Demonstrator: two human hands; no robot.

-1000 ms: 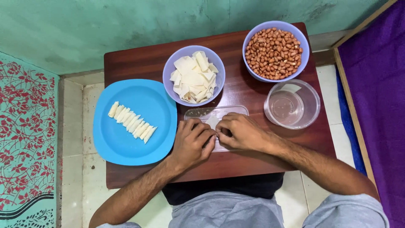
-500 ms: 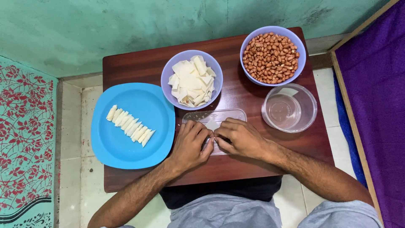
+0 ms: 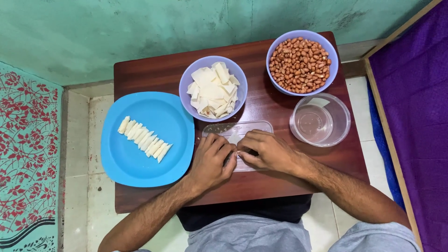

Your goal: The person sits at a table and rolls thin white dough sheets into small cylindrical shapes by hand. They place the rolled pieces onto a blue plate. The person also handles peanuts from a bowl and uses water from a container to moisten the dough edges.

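Wooden table with bowls, plate

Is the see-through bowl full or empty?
Empty: the clear bowl stands upright beside the bowl of peanuts, with its bare bottom showing.

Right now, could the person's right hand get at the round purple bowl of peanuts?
Probably yes. The right hand rests on the clear flat tray, and the round purple bowl of peanuts stands just beyond it on bare wooden tabletop, nothing between.

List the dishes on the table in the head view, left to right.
Blue plate with rolled white pieces → lilac bowl of white squares → lilac bowl of peanuts → clear empty container.
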